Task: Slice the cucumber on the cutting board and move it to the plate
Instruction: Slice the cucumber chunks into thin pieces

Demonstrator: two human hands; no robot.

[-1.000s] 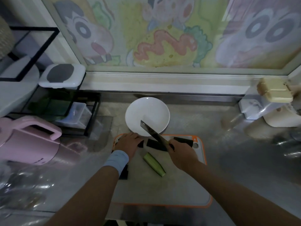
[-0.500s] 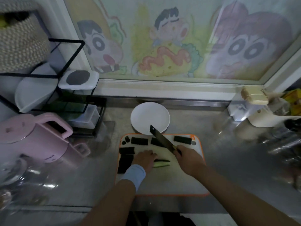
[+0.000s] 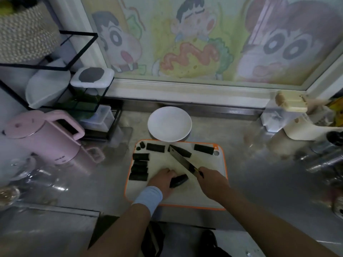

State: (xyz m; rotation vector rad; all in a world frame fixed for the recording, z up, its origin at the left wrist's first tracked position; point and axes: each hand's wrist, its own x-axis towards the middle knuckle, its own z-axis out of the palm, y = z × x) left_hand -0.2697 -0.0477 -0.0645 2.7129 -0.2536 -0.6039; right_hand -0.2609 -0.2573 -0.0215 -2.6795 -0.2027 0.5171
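a dark cucumber piece (image 3: 179,180) is held down near the middle of the cutting board (image 3: 209,164) by the curled fingers of the left hand (image 3: 163,179). the handle of the knife (image 3: 182,160) is gripped in the right hand (image 3: 213,184), with the blade slanted toward the plate (image 3: 169,124), which is set on the desk (image 3: 259,182) just behind the board. cut pieces (image 3: 140,166) are laid along the board's left and far edges.

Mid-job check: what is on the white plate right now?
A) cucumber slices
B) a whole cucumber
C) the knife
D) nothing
D: the white plate shows only its bare surface, while the cucumber pieces lie on the cutting board.
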